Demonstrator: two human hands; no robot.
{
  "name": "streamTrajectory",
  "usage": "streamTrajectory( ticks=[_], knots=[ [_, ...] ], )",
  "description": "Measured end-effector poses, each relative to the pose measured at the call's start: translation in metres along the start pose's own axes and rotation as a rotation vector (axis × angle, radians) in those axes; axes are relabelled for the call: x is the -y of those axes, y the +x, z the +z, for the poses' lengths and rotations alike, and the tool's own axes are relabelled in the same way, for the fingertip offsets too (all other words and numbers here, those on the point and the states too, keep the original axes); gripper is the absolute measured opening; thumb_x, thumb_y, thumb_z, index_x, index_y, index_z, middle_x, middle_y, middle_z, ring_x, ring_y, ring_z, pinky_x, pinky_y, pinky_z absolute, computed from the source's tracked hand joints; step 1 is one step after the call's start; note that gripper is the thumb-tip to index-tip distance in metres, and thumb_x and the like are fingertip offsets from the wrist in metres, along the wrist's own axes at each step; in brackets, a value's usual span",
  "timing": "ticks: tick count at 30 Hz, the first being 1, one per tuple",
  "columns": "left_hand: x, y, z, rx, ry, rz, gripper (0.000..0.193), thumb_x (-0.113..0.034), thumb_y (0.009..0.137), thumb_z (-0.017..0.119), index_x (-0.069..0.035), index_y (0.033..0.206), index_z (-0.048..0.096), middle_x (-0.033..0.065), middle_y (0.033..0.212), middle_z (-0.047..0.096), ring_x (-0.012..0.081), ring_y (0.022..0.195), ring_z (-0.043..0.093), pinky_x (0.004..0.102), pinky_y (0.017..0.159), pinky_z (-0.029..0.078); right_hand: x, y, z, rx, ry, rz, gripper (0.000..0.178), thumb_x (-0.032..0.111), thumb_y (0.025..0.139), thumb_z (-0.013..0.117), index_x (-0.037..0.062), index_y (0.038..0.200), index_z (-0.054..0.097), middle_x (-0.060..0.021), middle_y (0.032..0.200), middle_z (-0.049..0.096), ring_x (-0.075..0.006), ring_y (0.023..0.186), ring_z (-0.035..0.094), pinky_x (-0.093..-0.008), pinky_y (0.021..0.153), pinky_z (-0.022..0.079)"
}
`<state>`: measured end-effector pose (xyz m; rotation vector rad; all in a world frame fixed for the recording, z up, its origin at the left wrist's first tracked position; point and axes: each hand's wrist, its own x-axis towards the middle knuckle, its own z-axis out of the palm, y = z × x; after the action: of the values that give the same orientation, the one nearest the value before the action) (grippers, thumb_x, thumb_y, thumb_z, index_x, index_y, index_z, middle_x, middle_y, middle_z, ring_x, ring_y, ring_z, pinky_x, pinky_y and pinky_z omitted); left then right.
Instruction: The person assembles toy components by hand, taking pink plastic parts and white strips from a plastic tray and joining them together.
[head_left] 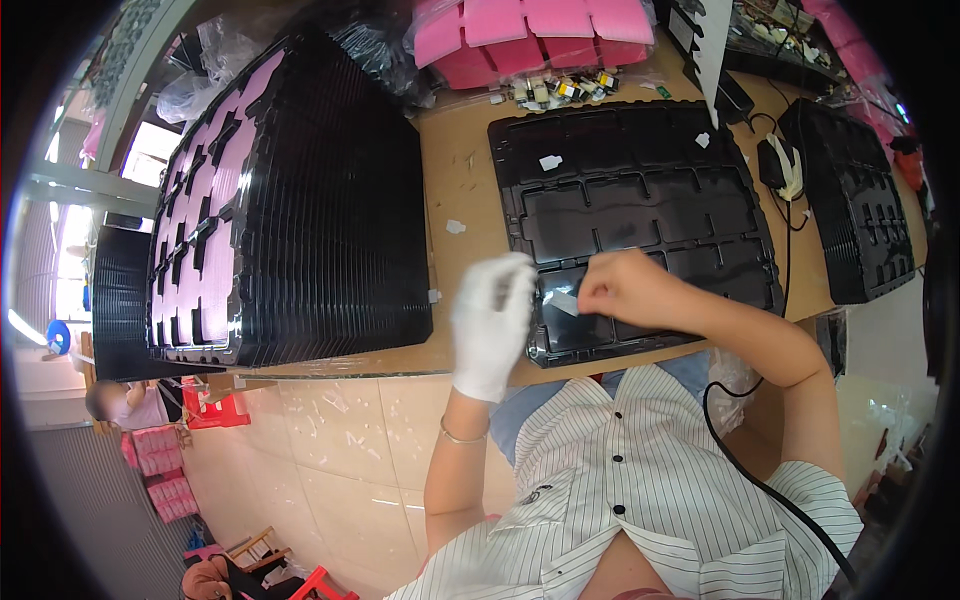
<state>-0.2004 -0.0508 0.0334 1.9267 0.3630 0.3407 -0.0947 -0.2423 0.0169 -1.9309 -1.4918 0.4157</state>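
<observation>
My right hand (pixel 632 290), bare, is closed in a pinch at the near part of a black plastic tray (pixel 590 215). A small pale, see-through strip (pixel 565 303) sticks out to the left from its fingertips. My left hand (pixel 492 325) wears a white glove and hovers at the tray's near left edge, fingers curled. Motion smears that glove, so whether anything is between its fingers is unclear. The tray lies on the brown tabletop (pixel 455 190), its moulded compartments divided by ridges. A white paper scrap (pixel 551 162) and another scrap (pixel 703 140) lie on it.
Left stands a tall stack of black trays (pixel 330 210) with pink sheet in the front one. Another tray stack (pixel 850 200) is at right, beside a black cable (pixel 789 230). Small connector-like parts (pixel 565 90) and pink foam packs (pixel 540 40) sit at the back.
</observation>
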Motion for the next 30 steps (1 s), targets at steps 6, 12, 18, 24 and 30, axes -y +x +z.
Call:
streamTrajectory(
  ticks=[6, 12, 18, 24, 30],
  knots=[
    [0.027, -0.003, 0.008, 0.072, 0.389, 0.415, 0.022, -0.003, 0.085, 0.066, -0.007, 0.107, 0.065, 0.012, 0.106, 0.065, 0.0311, 0.098, 0.059, 0.0395, 0.088, 0.047, 0.005, -0.018, -0.037, -0.462, 1.026, 0.791, 0.013, 0.01, 0.084, 0.073, -0.0014, 0.089, 0.071, -0.0003, 0.081, 0.061, -0.0052, 0.07, 0.052, -0.017, 0.059, 0.042],
    [0.027, -0.005, 0.012, 0.048, 0.419, 0.487, 0.023, -0.003, 0.083, 0.066, -0.006, 0.106, 0.065, 0.0124, 0.102, 0.066, 0.0328, 0.094, 0.061, 0.0405, 0.085, 0.048, -0.002, -0.132, -0.058, -0.751, -0.394, 0.412, 0.009, -0.003, 0.081, 0.069, -0.0005, 0.09, 0.068, -0.0073, 0.083, 0.057, -0.0181, 0.073, 0.061, -0.028, 0.061, 0.047],
    [0.029, -0.004, 0.021, 0.011, 0.428, 0.48, 0.022, -0.001, 0.083, 0.067, -0.006, 0.104, 0.066, 0.0113, 0.103, 0.065, 0.0293, 0.096, 0.06, 0.0383, 0.086, 0.047, -0.012, -0.18, -0.052, -0.474, -0.474, 0.441, 0.008, 0.0, 0.08, 0.07, -0.0006, 0.087, 0.067, -0.0104, 0.081, 0.055, -0.0277, 0.072, 0.059, -0.0343, 0.063, 0.047],
    [0.03, -0.005, 0.025, 0.047, 0.417, 0.449, 0.021, 0.0, 0.084, 0.066, -0.006, 0.105, 0.066, 0.0104, 0.106, 0.064, 0.0275, 0.1, 0.058, 0.0366, 0.089, 0.046, -0.015, -0.19, -0.07, -0.31, -0.263, 0.499, 0.007, 0.007, 0.086, 0.067, -0.0004, 0.086, 0.065, -0.0107, 0.083, 0.056, -0.0285, 0.072, 0.059, -0.0361, 0.065, 0.048],
    [0.032, -0.007, 0.024, 0.049, 0.423, 0.44, 0.022, 0.002, 0.085, 0.064, -0.006, 0.106, 0.065, 0.0103, 0.108, 0.064, 0.0271, 0.102, 0.057, 0.0366, 0.091, 0.045, -0.011, -0.196, -0.065, -0.306, -0.346, 0.466, 0.01, 0.011, 0.087, 0.067, 0.0015, 0.086, 0.065, -0.0085, 0.083, 0.057, -0.0283, 0.072, 0.059, -0.0358, 0.065, 0.049]
  ],
)
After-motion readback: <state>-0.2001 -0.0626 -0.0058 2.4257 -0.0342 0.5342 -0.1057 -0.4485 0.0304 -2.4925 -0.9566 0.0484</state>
